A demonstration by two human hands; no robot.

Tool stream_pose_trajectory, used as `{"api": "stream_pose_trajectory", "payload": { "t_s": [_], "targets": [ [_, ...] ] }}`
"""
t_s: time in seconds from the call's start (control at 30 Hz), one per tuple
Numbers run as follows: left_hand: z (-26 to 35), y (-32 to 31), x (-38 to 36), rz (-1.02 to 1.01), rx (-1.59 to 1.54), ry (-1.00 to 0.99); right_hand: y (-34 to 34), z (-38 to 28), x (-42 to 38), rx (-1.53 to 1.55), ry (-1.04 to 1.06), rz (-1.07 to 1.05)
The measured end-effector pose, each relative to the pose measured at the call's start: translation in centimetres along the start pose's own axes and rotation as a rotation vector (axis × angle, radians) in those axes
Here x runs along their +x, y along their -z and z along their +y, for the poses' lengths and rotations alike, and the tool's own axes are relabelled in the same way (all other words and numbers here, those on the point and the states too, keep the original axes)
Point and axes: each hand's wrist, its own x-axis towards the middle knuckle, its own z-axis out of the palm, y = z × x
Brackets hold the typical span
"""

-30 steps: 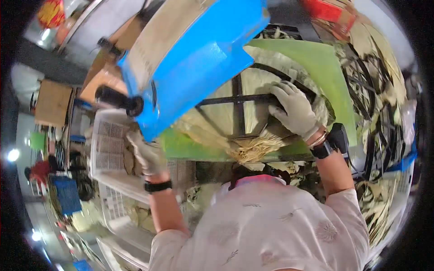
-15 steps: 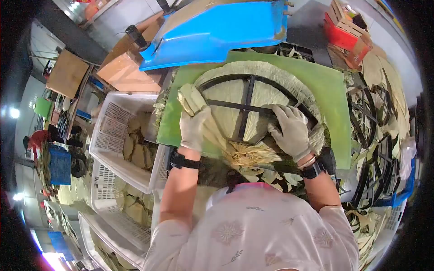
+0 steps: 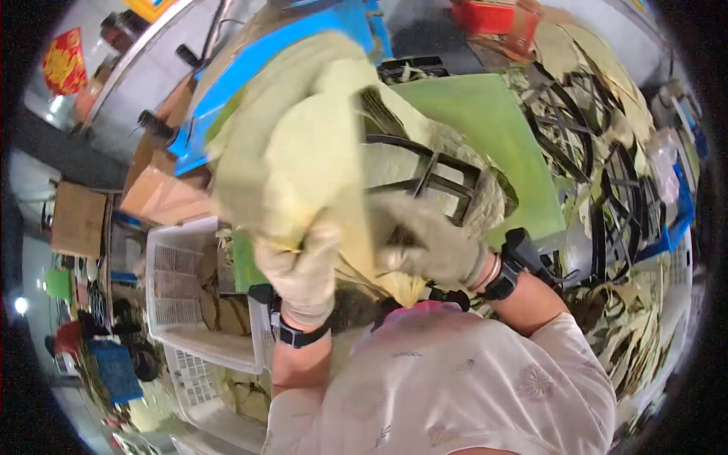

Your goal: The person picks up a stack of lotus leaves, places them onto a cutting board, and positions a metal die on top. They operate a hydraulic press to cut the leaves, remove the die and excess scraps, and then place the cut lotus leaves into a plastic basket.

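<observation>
My left hand (image 3: 302,277), in a pale glove, grips the lower edge of a stack of large pale yellow-green dried leaves (image 3: 311,144). The stack is lifted and partly blurred, fanning upward over the left of the green board (image 3: 478,129). My right hand (image 3: 440,243), also gloved, is close against the right edge of that stack; its fingers are smeared by motion and partly hidden. Beyond my right hand, a black curved frame with crossbars (image 3: 428,171) rests on more dried leaves (image 3: 493,186) on the board. The raised stack covers the frame's left part.
White plastic crates (image 3: 182,284) holding leaf pieces stand at the left. A blue plastic cover (image 3: 265,68) and a cardboard box (image 3: 163,193) are at the back left. More black frames (image 3: 618,212) lie among leaf scraps at the right. A person (image 3: 68,337) is far left.
The left side of the leaf stack has been lifted off the board, with my left hand under its lower edge. My right hand has come off the frame and moved left. The view has shifted.
</observation>
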Motion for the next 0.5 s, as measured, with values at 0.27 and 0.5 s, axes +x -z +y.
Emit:
{"api": "stream_pose_trajectory", "payload": {
  "t_s": [0.27,0.5],
  "targets": [
    [-16.5,-2.4,-3.2,-0.597,-0.302,0.678,2.2,-3.8,-5.9,0.904,-0.357,0.316],
    [-9.8,-6.8,-0.2,-0.999,0.523,-0.342,21.3,-3.8,-35.1,0.166,-0.244,1.479]
  ]
}}
